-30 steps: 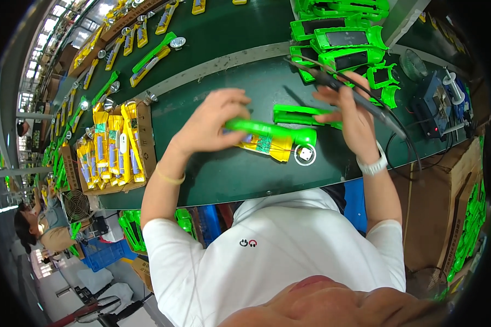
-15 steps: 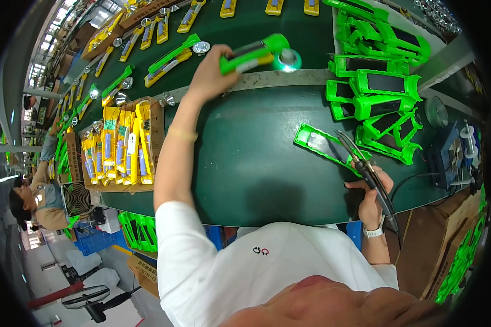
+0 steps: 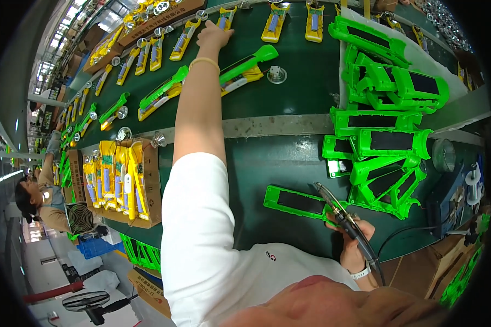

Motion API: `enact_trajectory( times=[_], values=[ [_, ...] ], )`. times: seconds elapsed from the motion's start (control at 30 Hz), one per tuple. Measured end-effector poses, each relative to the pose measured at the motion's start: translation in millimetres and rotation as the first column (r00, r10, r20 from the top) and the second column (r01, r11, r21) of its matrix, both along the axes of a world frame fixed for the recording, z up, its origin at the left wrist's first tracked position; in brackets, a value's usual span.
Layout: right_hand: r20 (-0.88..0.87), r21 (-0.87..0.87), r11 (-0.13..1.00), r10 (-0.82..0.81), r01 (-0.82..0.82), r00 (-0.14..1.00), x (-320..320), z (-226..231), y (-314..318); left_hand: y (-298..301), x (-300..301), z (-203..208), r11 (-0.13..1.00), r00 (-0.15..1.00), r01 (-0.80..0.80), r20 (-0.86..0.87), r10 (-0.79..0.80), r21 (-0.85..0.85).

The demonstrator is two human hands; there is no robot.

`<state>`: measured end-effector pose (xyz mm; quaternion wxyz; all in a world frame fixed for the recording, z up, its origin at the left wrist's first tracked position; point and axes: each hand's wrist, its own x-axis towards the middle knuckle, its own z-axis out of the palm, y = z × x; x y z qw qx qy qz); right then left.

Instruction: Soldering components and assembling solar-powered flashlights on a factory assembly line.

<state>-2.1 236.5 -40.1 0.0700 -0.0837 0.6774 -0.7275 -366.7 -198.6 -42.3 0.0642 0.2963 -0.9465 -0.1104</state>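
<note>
While the right hand (image 3: 353, 254) gripped a soldering iron (image 3: 350, 226) by a green frame (image 3: 297, 203), the left hand (image 3: 213, 38) was at a yellow casing (image 3: 226, 19), grip unclear; on the tabletop (image 3: 305, 65) several casings (image 3: 253, 74) bore green covers (image 3: 250, 62), many none.

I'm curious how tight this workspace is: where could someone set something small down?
Near patch: bare green bench between the white left sleeve, grey strip and lone green frame. Far patch: beyond the strip, between the silver reflector and piled green frames. Crowded: that pile, and the carton of yellow parts.
</note>
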Motion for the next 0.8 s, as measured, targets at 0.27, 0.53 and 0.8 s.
enact_trajectory(
  times=[0.27, 0.53, 0.8],
  values=[
    [-0.038, -0.173, 0.973, 0.149, -0.153, 0.988, -2, -7, 1, -4, 115, 42, 0.866, 0.818, 0.426, -0.521, -0.245, 0.261],
    [0.087, -0.270, 0.951, 0.180, -0.151, 0.980, -5, 0, 6, 117, 358, 46, 0.217, 0.334, 0.930, -0.436, -0.836, 0.296],
    [-0.113, -0.022, 0.976, 0.211, -0.215, 0.971, 5, -2, 6, 98, 331, 52, 0.623, 0.556, 0.778, -0.558, -0.616, 0.087]
  ],
)
